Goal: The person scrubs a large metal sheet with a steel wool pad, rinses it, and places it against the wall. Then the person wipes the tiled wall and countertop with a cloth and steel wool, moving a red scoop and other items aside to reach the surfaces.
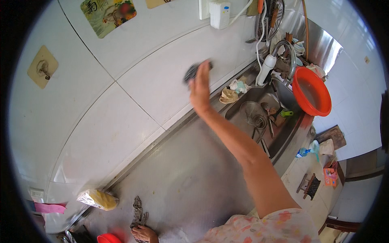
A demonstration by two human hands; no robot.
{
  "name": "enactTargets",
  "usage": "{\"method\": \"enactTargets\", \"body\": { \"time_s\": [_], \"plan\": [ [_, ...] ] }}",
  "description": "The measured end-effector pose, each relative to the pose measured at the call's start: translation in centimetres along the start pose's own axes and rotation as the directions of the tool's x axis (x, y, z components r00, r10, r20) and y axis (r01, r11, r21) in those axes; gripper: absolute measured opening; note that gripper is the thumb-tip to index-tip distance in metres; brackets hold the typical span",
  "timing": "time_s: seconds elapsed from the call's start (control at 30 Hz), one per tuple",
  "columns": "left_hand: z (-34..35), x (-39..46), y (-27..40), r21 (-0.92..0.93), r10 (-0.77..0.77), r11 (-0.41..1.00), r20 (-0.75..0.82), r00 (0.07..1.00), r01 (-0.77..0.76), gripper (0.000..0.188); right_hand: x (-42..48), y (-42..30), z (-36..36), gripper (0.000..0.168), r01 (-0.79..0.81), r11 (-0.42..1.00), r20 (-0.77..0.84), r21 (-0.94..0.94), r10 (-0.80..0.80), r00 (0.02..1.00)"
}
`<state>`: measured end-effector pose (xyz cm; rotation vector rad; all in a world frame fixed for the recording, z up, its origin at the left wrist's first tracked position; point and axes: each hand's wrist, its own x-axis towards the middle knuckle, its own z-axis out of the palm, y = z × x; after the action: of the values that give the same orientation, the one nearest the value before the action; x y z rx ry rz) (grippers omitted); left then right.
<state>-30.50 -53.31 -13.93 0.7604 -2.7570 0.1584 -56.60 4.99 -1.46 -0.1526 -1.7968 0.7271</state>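
My right hand (200, 88) is raised to the white tiled wall (146, 94) and presses a dark scrubbing pad or cloth (191, 73) to it. Both hand and pad are blurred, so the pad's material is hard to tell. Down at the bottom edge, my left hand (143, 233) has its fingers curled over a crumpled grey striped cloth (138, 209) on the stainless steel counter (182, 170). Part of that cloth lies hidden beneath the palm.
A steel sink (282, 145) holds a wire strainer (250, 112) and utensils. An orange-red basin (328, 100) leans by the gooseneck faucet (293, 60). Crumpled rags (229, 95) lie on the sink's rim. A yellowish bag (100, 200) and a red bowl (108, 238) stand left. Above is a white plug (219, 15).
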Motion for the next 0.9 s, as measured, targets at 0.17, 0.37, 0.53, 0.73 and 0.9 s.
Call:
{"method": "enactTargets", "body": {
  "time_s": [0.17,0.37,0.53,0.73,0.9],
  "plan": [
    [1.4,0.2,-1.2,0.002,0.004,1.0,0.001,1.0,-0.004,0.026,2.9,2.1,-2.0,0.06,-0.229,0.973,-0.043,-0.036,0.227,0.973],
    [1.5,0.2,-2.2,0.011,-0.01,1.0,-0.006,1.0,0.01,0.026,1.1,1.9,-0.5,0.07,-0.015,0.998,0.018,-0.054,0.016,1.0],
    [0.5,0.3,-0.2,-0.009,0.01,1.0,0.016,1.0,-0.01,0.025,2.0,-1.3,0.6,0.07,0.104,0.994,-0.094,-0.03,-0.107,0.99],
    [-1.2,-0.4,-0.1,-0.01,-0.001,1.0,-0.019,1.0,0.001,0.025,8.2,-9.9,1.4,0.082,0.22,0.968,-0.047,-0.117,-0.227,0.973],
    [5.5,0.6,-4.2,0.013,0.001,1.0,-0.039,0.999,0.0,0.028,-8.5,-4.4,4.3,0.078,-0.103,0.991,0.087,-0.09,0.111,0.99]
  ]
}}
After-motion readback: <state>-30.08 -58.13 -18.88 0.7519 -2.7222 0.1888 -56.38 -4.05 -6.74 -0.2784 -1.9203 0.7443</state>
